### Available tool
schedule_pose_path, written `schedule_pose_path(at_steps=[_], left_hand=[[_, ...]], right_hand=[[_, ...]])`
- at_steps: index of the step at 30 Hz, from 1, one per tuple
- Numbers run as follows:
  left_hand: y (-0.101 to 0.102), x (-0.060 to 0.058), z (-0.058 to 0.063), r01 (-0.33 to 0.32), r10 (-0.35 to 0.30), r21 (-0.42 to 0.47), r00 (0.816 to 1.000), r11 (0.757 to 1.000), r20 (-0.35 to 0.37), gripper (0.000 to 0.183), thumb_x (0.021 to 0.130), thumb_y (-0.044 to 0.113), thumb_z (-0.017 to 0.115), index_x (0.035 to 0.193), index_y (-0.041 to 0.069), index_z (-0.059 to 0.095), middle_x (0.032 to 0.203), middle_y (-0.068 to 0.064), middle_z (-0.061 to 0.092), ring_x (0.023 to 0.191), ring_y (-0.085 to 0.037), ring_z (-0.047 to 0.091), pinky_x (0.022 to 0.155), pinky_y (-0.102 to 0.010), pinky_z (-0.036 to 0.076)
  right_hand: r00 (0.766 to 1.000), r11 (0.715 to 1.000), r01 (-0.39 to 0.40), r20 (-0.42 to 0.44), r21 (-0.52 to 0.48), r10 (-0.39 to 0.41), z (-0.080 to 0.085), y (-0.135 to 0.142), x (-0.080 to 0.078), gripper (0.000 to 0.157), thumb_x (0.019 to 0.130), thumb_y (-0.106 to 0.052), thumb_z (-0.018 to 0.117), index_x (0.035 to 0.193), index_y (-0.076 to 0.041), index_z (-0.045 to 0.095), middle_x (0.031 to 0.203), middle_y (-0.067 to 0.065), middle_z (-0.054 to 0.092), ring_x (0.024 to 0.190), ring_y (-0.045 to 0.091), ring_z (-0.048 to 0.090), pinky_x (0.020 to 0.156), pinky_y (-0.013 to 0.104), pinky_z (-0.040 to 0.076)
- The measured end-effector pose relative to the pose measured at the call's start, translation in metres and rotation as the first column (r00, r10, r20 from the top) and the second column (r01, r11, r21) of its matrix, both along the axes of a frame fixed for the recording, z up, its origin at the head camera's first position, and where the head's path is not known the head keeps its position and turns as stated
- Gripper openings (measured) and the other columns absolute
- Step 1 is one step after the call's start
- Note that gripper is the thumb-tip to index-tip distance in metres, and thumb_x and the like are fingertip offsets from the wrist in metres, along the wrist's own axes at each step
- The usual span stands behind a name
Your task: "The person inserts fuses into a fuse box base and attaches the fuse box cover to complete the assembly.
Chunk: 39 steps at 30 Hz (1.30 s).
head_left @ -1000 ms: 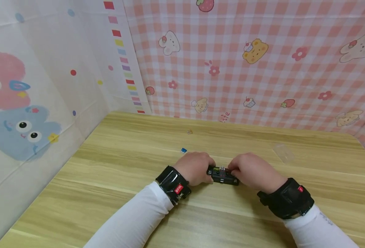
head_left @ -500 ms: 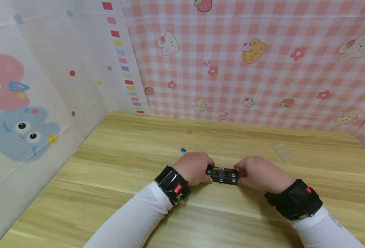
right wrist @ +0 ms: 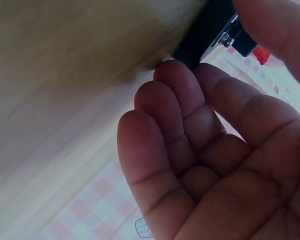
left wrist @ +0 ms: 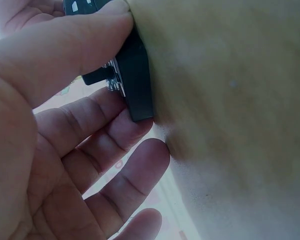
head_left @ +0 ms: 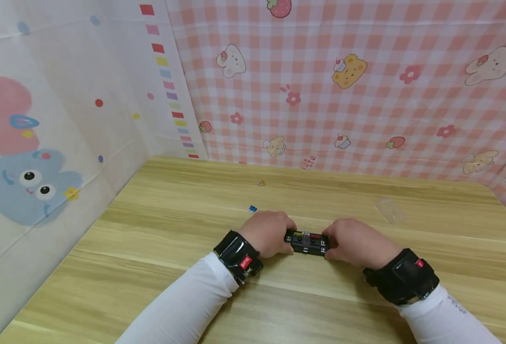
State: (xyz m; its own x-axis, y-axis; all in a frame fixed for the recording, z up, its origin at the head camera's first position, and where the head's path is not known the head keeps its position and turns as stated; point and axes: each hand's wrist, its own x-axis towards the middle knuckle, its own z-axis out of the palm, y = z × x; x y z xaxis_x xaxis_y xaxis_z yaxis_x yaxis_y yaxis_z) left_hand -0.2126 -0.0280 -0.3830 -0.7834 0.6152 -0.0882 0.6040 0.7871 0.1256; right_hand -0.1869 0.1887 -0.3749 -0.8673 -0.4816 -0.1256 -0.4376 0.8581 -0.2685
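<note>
Black fuse block [head_left: 307,242], flat and rectangular, is pinched at its ends by the left hand [head_left: 267,234] and right hand [head_left: 356,241] on a wood-grain table [head_left: 158,248] walled by cartoon-printed cloth [head_left: 364,86].

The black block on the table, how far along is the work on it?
Seemingly done: the black block lies flat on the wooden table, coloured pieces seated on top. In hand: the left hand and right hand pinch its two ends. Probably left: a small blue piece and a clear cover lie loose behind.
</note>
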Motion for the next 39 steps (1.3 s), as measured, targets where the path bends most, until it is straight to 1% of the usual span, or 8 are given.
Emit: schedule_pose_path(at_steps=[13, 19, 22, 25, 28, 31, 33, 39], left_hand=[[0.0, 0.001, 0.0, 0.0, 0.0, -0.01, 1.0, 1.0, -0.013, 0.049, 0.073, 0.05, 0.075, 0.115, 0.026, 0.066, 0.103, 0.008, 0.061, 0.083, -0.009, 0.05, 0.079, -0.034, 0.043], [-0.008, -0.003, 0.005, -0.018, 0.015, 0.048, 0.998, 0.999, 0.063, 0.055, 0.077, 0.057, 0.068, 0.12, 0.022, 0.063, 0.11, 0.006, 0.061, 0.09, -0.01, 0.052, 0.081, -0.033, 0.045], [-0.02, -0.011, 0.009, -0.068, 0.058, 0.116, 0.994, 0.991, 0.088, 0.051, 0.085, 0.055, 0.06, 0.122, 0.019, 0.062, 0.118, 0.002, 0.061, 0.101, -0.013, 0.053, 0.088, -0.036, 0.045], [-0.036, -0.022, 0.012, -0.146, 0.139, 0.166, 0.989, 0.975, 0.054, 0.041, 0.091, 0.045, 0.056, 0.122, 0.018, 0.061, 0.121, 0.0, 0.06, 0.108, -0.017, 0.051, 0.092, -0.04, 0.043], [-0.051, -0.032, 0.014, -0.251, 0.255, 0.202, 0.967, 0.946, 0.009, 0.03, 0.094, 0.032, 0.056, 0.119, 0.017, 0.063, 0.118, -0.001, 0.062, 0.107, -0.018, 0.052, 0.091, -0.04, 0.044], [-0.063, -0.04, 0.015, -0.33, 0.341, 0.206, 0.94, 0.921, -0.02, 0.027, 0.094, 0.024, 0.056, 0.119, 0.017, 0.063, 0.119, -0.001, 0.061, 0.109, -0.019, 0.052, 0.092, -0.041, 0.044], [-0.068, -0.043, 0.014, -0.359, 0.369, 0.203, 0.929, 0.911, -0.012, 0.028, 0.094, 0.023, 0.055, 0.12, 0.016, 0.063, 0.12, -0.002, 0.061, 0.11, -0.02, 0.051, 0.092, -0.042, 0.043], [-0.069, -0.046, 0.006, -0.386, 0.386, 0.158, 0.922, 0.909, 0.031, 0.028, 0.093, 0.024, 0.058, 0.119, 0.017, 0.063, 0.118, -0.001, 0.062, 0.106, -0.019, 0.053, 0.089, -0.041, 0.046]], right_hand=[[1.0, 1.0, -0.012, -0.011, -0.002, 0.012, -0.002, -0.001, 0.001, 0.013, 0.072, -0.022, 0.078, 0.079, -0.02, 0.068, 0.068, -0.007, 0.054, 0.062, 0.012, 0.045, 0.061, 0.032, 0.041], [1.0, 1.0, -0.008, -0.017, 0.011, 0.008, -0.001, -0.001, 0.002, 0.013, 0.072, -0.023, 0.077, 0.079, -0.019, 0.067, 0.069, -0.006, 0.053, 0.062, 0.012, 0.045, 0.06, 0.031, 0.041], [1.0, 1.0, -0.01, -0.025, 0.011, 0.011, -0.001, -0.001, 0.002, 0.013, 0.072, -0.023, 0.077, 0.078, -0.018, 0.066, 0.068, -0.005, 0.053, 0.061, 0.013, 0.045, 0.059, 0.031, 0.04], [0.999, 1.0, -0.012, -0.035, 0.006, 0.012, -0.002, -0.001, 0.002, 0.014, 0.071, -0.022, 0.077, 0.077, -0.018, 0.066, 0.067, -0.006, 0.052, 0.061, 0.013, 0.044, 0.058, 0.031, 0.04], [0.999, 1.0, -0.019, -0.041, 0.001, 0.019, -0.003, 0.0, 0.001, 0.013, 0.07, -0.022, 0.077, 0.076, -0.018, 0.065, 0.066, -0.006, 0.052, 0.061, 0.013, 0.044, 0.057, 0.031, 0.04], [0.999, 1.0, -0.02, -0.038, -0.001, 0.02, -0.004, 0.0, 0.001, 0.013, 0.07, -0.022, 0.077, 0.075, -0.019, 0.065, 0.066, -0.006, 0.052, 0.061, 0.013, 0.044, 0.057, 0.031, 0.04], [0.999, 1.0, -0.02, -0.036, 0.0, 0.02, -0.004, 0.0, 0.001, 0.013, 0.071, -0.021, 0.077, 0.074, -0.019, 0.065, 0.066, -0.006, 0.052, 0.061, 0.013, 0.044, 0.058, 0.031, 0.04], [1.0, 1.0, -0.012, -0.023, -0.001, 0.012, -0.002, -0.001, 0.001, 0.013, 0.071, -0.021, 0.077, 0.075, -0.018, 0.065, 0.066, -0.006, 0.052, 0.061, 0.013, 0.044, 0.058, 0.031, 0.04]])
